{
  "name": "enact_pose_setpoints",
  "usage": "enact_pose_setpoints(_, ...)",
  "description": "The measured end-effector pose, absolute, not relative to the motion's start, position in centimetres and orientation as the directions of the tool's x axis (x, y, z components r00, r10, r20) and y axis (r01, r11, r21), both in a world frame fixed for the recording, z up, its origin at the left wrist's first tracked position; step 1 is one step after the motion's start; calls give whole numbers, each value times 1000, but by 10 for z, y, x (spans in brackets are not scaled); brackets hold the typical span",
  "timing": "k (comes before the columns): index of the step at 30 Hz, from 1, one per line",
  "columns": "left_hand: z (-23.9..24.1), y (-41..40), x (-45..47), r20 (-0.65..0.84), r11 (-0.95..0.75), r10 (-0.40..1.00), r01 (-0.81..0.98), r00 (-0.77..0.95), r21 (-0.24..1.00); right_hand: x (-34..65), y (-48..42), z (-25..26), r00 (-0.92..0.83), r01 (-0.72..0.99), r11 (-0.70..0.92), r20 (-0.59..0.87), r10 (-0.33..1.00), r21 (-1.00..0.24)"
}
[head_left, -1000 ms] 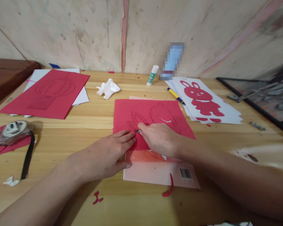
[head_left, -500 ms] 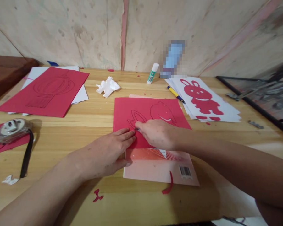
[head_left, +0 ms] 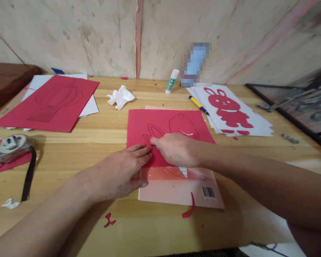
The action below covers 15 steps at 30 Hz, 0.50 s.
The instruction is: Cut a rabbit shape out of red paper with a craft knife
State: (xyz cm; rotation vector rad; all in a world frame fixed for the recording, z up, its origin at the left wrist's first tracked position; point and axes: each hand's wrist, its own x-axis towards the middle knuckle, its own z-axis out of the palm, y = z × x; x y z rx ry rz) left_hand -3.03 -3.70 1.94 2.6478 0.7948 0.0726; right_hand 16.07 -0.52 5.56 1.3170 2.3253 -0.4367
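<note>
A sheet of red paper (head_left: 135,123) with drawn rabbit outlines lies on a pink booklet (head_left: 176,194). One outline has a curved strip cut out of it. My left hand (head_left: 123,171) rests flat with its fingers stretched, the fingertips pressing the red sheet's lower left part and the thumb at the booklet's edge. Beside those fingertips, my right hand (head_left: 173,148) is closed around a small craft knife, mostly hidden in the fist. Only its dark tip shows, at the paper near the drawn ears.
Red paper with a lantern drawing (head_left: 56,103) lies left, above a tape measure (head_left: 13,148). Crumpled tissue (head_left: 121,97), a glue stick (head_left: 172,82), a yellow-blue pen (head_left: 198,105) and a red rabbit cutout (head_left: 228,107) lie beyond. Red scraps (head_left: 109,220) lie nearest me.
The whole view has shifted slightly. My right hand has turned a little, so less of the knife's tip shows. My left hand stays on the paper.
</note>
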Motion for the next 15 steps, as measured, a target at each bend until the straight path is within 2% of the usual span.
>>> enact_pose_setpoints(9, 17, -36, -31, -43, -747, 556, 521, 830, 412, 161, -6, 56, -463, 859, 509, -507, 728, -54)
enact_pose_setpoints(15, 15, -35, -32, -33, -762, 548, 515, 836, 392, 160, -6, 57, -450, 865, 499, -516, 729, -48)
